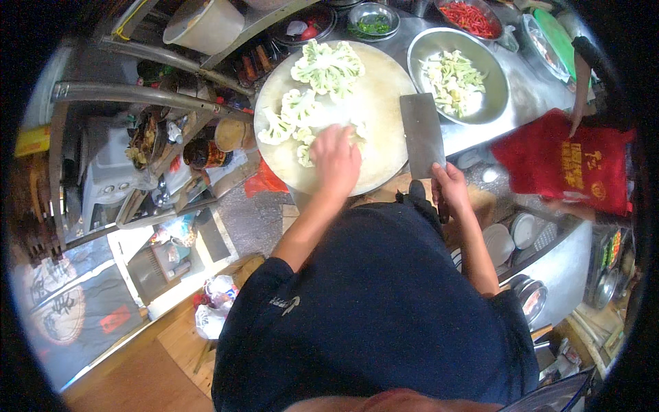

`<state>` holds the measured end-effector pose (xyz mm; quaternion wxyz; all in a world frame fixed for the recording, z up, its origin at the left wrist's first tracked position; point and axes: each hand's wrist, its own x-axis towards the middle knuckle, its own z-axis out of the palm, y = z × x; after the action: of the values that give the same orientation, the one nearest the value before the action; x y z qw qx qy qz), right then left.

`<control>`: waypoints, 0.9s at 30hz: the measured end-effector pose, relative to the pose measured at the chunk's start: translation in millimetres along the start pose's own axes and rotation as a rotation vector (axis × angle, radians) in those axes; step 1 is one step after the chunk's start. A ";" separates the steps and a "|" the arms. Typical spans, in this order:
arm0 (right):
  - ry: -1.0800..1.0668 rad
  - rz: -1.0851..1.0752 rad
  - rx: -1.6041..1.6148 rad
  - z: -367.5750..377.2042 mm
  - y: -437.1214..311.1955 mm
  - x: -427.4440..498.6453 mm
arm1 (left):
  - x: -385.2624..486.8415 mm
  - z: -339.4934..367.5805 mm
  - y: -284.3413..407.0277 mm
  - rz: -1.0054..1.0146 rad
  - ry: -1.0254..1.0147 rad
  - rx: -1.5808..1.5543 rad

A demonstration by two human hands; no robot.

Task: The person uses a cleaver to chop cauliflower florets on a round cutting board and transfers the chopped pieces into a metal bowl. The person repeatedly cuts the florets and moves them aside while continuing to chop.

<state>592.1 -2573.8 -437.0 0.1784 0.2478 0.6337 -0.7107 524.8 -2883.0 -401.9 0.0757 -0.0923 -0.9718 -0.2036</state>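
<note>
On a round chopping board (386, 149) lies a large piece of cauliflower (329, 67) at the far side, with smaller cauliflower florets (298, 108) nearer on the left. My left hand (337, 157) reaches over the board, blurred, its fingers over some small pieces; whether it grips any is hidden. A cleaver (423, 131) is in my right hand (449, 186), its broad blade over the board's right edge. Just beyond the blade, a steel bowl (497, 92) holds cut cauliflower pieces (453, 80).
Behind the board stand a bowl of chopped greens (374, 24) and a bowl of red chillies (469, 19). A metal shelf rail (154, 95) runs along the left. Someone in a red apron (571, 159) is at the right, holding a knife (581, 87). Plates (498, 244) sit on a lower shelf.
</note>
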 end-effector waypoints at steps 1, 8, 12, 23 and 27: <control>0.006 0.011 0.009 2.3 2.5 -1.9 | -1.6 -8.8 -9.0 -0.035 0.059 0.032; -0.008 -0.018 -0.082 13.5 0.9 -4.7 | 32.2 -38.9 -75.4 -0.479 -0.103 -0.024; -0.027 0.010 -0.103 14.8 -4.7 -8.3 | 48.4 -38.6 -81.3 -0.405 -0.053 -0.107; -0.006 0.026 -0.111 32.1 21.1 -29.9 | 11.9 -3.7 -7.8 0.065 0.173 -0.277; -0.052 0.008 -0.171 55.1 21.3 -34.8 | 12.7 40.8 11.3 -0.061 0.133 -0.364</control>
<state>625.5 -2633.2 -430.1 0.2181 0.2155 0.6863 -0.6595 510.4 -2854.2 -432.2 0.1157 -0.0614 -0.9141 -0.3838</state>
